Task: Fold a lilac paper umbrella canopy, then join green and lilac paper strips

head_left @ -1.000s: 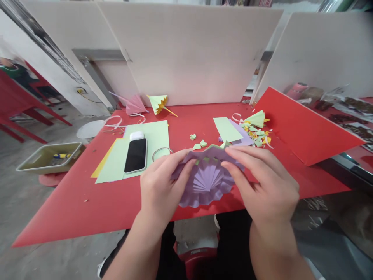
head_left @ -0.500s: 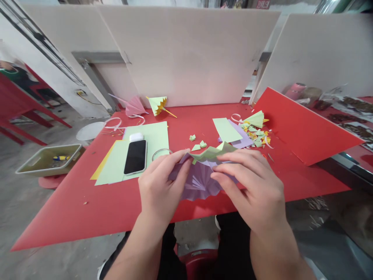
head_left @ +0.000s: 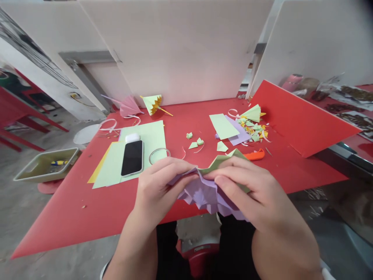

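Observation:
Between my hands is a pleated paper piece (head_left: 204, 194), purple on the near side with a light green layer behind. My left hand (head_left: 159, 190) pinches its upper left edge between thumb and fingers. On the right, my right hand (head_left: 247, 186) grips the folds, thumb on the purple side and fingers over the green. The fingertips hide part of the upper edge. Just beyond lie green paper scraps (head_left: 222, 146) and an orange cutter (head_left: 255, 155). A clear ring (head_left: 159, 154) rests beyond my left hand.
A phone (head_left: 132, 157) and white case (head_left: 132, 137) lie on green sheets (head_left: 155, 132). Small paper umbrellas (head_left: 153, 104) stand at the back left. Paper scraps (head_left: 256, 132) are heaped at the right beside a leaning red board (head_left: 303, 120). A bin (head_left: 46, 165) is left of the red table (head_left: 72, 221).
Both hands have come slightly lower and nearer, and the paper's purple pleats are tilted more into view. My right fingers have closed in on the folds. The orange cutter now shows.

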`<state>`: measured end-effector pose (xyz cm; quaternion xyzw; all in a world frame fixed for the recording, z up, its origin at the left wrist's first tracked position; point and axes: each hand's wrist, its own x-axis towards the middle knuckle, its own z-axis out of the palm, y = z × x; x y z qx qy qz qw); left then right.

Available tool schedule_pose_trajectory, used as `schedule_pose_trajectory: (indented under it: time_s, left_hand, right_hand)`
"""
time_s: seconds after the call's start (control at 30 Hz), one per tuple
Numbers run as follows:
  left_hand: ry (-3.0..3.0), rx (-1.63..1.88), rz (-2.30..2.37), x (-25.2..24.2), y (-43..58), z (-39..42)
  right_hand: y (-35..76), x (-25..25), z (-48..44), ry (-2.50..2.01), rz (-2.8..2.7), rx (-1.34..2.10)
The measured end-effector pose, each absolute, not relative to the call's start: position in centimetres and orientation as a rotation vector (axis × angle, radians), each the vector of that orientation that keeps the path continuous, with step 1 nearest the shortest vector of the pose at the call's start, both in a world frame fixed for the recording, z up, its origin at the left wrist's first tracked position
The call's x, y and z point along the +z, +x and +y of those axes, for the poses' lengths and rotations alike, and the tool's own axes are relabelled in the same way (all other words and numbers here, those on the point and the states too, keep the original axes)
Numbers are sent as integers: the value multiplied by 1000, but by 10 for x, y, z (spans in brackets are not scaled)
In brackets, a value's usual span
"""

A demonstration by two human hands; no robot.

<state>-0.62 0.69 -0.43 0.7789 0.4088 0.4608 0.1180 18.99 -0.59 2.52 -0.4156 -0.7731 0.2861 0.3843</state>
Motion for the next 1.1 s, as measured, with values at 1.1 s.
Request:
schedule_pose_trajectory:
  time_s: [1.1]
  left_hand:
    - [2389,1298,1211,8,16,-16]
  right_hand:
    - [184,25,-21,-1241,-2021,-144]
